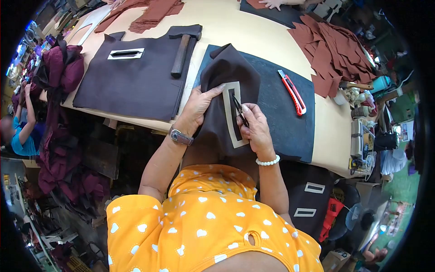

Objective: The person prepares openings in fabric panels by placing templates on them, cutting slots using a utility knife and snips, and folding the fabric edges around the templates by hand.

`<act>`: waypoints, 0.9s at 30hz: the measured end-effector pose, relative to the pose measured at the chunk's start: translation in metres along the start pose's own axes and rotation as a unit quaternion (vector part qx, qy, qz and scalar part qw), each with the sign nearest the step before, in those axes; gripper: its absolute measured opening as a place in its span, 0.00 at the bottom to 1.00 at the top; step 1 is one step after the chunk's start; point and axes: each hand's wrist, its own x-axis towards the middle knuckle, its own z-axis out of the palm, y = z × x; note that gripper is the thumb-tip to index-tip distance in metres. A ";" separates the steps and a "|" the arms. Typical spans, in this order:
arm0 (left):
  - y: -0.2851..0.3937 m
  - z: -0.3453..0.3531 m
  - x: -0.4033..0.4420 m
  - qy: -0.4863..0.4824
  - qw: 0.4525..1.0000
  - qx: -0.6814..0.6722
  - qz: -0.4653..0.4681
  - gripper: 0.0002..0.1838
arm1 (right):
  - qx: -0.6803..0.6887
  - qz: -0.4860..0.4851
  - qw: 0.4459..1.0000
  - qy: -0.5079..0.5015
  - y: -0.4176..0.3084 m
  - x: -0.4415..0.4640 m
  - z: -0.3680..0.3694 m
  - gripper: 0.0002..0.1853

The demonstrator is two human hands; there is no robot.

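Observation:
A dark brown sheet of leather-like material (215, 70) is bunched up at the table's front edge, bearing a pale rectangular frame (236, 139) around a dark slot. My left hand (198, 106) grips the sheet's left side, thumb lying on the frame's upper left corner. My right hand (256, 128) is closed around small black snips (236, 105), whose tips point up into the slot area; whether the blades touch the material I cannot tell. To the right, a red utility knife (293, 94) lies on the dark cutting mat (290, 136).
Left on the table is a stack of dark sheets (131, 90), with a hammer (181, 56) on it. Reddish-brown pieces (333, 54) pile up at right. Another person's hand (273, 3) is at the far edge. Framed dark sheets (308, 199) hang below right.

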 end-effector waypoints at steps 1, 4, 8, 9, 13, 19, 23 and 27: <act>-0.001 -0.001 0.000 -0.003 1.000 0.003 0.002 0.17 | 0.007 0.004 1.000 -0.004 0.000 0.000 0.000 0.12; -0.005 -0.003 -0.003 -0.031 0.999 0.029 0.016 0.14 | 0.004 -0.015 1.000 -0.006 -0.005 -0.003 0.004 0.11; 0.001 0.004 -0.010 -0.029 0.999 0.028 0.013 0.13 | 0.012 -0.022 1.000 -0.020 -0.012 -0.004 0.007 0.10; 0.002 0.006 -0.012 -0.033 0.999 0.029 0.024 0.13 | 0.015 -0.020 0.999 -0.023 -0.013 -0.005 0.007 0.10; 0.000 0.007 -0.014 -0.042 0.998 0.038 0.041 0.12 | 0.007 -0.023 0.999 -0.021 -0.015 -0.007 0.009 0.10; 0.001 0.010 -0.019 -0.052 0.997 0.039 0.051 0.13 | 0.007 -0.046 0.999 -0.016 -0.013 -0.009 0.011 0.10; 0.001 0.013 -0.024 -0.043 0.995 0.075 0.048 0.12 | -0.041 -0.079 0.996 0.016 -0.009 -0.011 0.014 0.09; -0.012 0.016 -0.024 -0.002 0.994 0.060 0.088 0.11 | -0.054 -0.079 0.994 0.049 -0.008 -0.030 0.022 0.08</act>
